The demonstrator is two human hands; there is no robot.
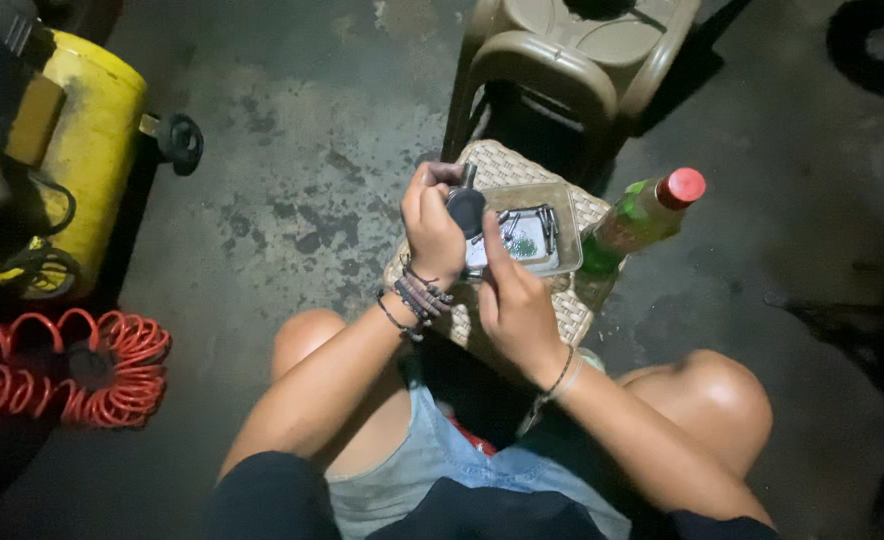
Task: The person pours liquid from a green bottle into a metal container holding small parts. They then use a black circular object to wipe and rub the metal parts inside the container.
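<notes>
The left hand (432, 225) is gripping a small dark round part (465, 208), its fingers curled and clamped around it, with a thin metal stem sticking up from the top of the fist. The part is being held just above the near left corner of a clear tray (562, 196). The right hand (515, 305) is reaching up from the near side, its forefinger stretched out and touching the lower edge of the dark part, while the other fingers are folding loosely toward the palm; whether they are pinching anything, I cannot tell. Beaded bracelets are wrapping the left wrist, and a thin band is circling the right one.

The tray is sitting on a woven stool (497, 160) between the person's bare knees, and it is holding several small metal pieces (545, 226) and a few green bits. A green bottle (634, 222) with a red cap is standing just right of the tray, touching the stool's right edge. Beyond the stool, a beige plastic chair (572, 60) is standing on the stained concrete floor (302, 140). At far left, a yellow tank (87, 150) is lying on its side, and a coiled red hose (67, 365) is resting on the floor near it.
</notes>
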